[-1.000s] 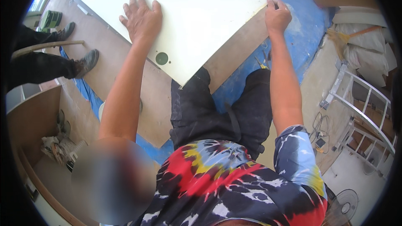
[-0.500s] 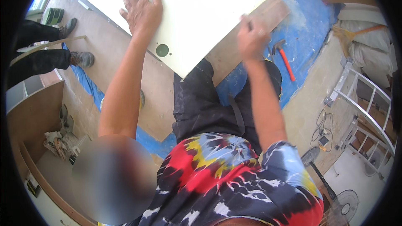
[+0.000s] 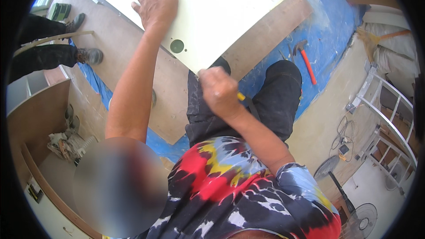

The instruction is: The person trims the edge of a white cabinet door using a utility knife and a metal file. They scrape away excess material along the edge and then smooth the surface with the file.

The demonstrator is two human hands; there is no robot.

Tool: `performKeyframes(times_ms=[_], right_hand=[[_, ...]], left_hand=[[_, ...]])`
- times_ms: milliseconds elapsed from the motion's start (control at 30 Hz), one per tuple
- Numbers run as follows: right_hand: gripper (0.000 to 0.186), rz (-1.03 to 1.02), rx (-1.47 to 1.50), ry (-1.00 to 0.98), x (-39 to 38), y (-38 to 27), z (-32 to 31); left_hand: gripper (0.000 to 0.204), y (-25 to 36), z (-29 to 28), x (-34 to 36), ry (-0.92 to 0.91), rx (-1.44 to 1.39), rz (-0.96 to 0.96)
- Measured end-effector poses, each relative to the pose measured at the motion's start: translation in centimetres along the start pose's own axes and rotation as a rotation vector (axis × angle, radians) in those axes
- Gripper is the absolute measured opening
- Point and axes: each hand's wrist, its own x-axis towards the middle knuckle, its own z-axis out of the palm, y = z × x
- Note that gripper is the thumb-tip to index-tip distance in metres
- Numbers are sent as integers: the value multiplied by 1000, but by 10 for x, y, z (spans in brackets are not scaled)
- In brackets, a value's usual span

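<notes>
A large white panel [image 3: 230, 13] lies in front of my knees, with a round green-filled hole [image 3: 177, 46] close to its near corner. My left hand [image 3: 158, 8] rests flat on the panel near its left edge, fingers spread. At the near corner, my right hand [image 3: 219, 87] is closed, slightly smeared by motion, and what it grips is mostly hidden. A small yellow piece [image 3: 241, 96] shows just beside the right hand; I cannot tell whether it belongs to the held thing.
A hammer with a red handle [image 3: 308, 67] lies on blue sheeting [image 3: 341, 26] to the right. Brown board [image 3: 270, 35] sits under the panel. Another person's boots [image 3: 90, 56] stand at the left. A metal ladder [image 3: 385, 88], cable [image 3: 343, 137] and fan [image 3: 364, 223] are at the right.
My right hand has swung left and nearer, from the panel's right edge to its near corner. My left hand stays flat on the panel; the whole view has shifted slightly.
</notes>
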Motion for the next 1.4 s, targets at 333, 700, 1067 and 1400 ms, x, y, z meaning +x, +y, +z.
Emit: performKeyframes(times_ms=[333, 700, 1067, 1400], right_hand=[[11, 229, -356, 366, 114, 142, -53], [6, -16, 295, 50, 24, 15, -61], [17, 968, -128, -256, -154, 362, -146], [37, 1138, -597, 70, -199, 377, -91]], left_hand=[[71, 2, 1, 0, -37, 16, -13], [67, 15, -14, -5, -146, 81, 95], [78, 88, -30, -151, -360, 125, 460], [60, 223, 40, -53, -314, 32, 799]])
